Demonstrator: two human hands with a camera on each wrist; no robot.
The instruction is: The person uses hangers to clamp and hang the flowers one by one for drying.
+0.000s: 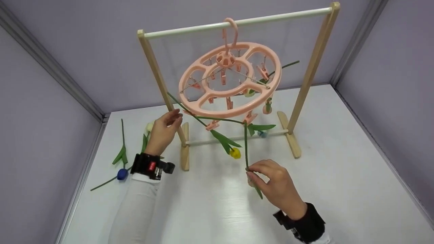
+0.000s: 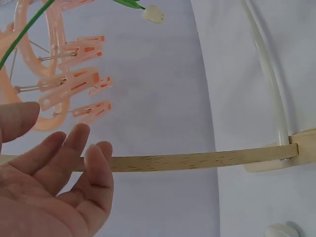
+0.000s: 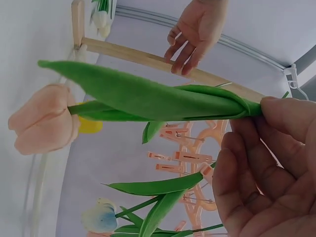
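My right hand (image 1: 276, 184) pinches the green stem of a pink artificial tulip (image 3: 44, 118) between thumb and fingers; its bloom hangs downward, mostly hidden behind the hand in the head view. The stem's upper end reaches a clip under a round pink clip hanger (image 1: 225, 59). My left hand (image 1: 164, 130) is beside the hanger's left edge, near the wooden post (image 1: 154, 66), its fingers loosely bent and holding nothing. A yellow tulip (image 1: 235, 153) dangles from a front clip (image 1: 212, 126). Behind the pink tulip, a blue-and-white tulip (image 3: 101, 216) also hangs from the hanger.
The hanger hooks over the white top bar (image 1: 278, 17) of a wooden-legged rack, whose foot (image 1: 293, 145) stands on the white table (image 1: 339, 189). More tulips lie at the left, including a dark blue one (image 1: 122, 174) and a white one (image 1: 149, 127). Grey-purple panels (image 1: 40, 142) surround the table.
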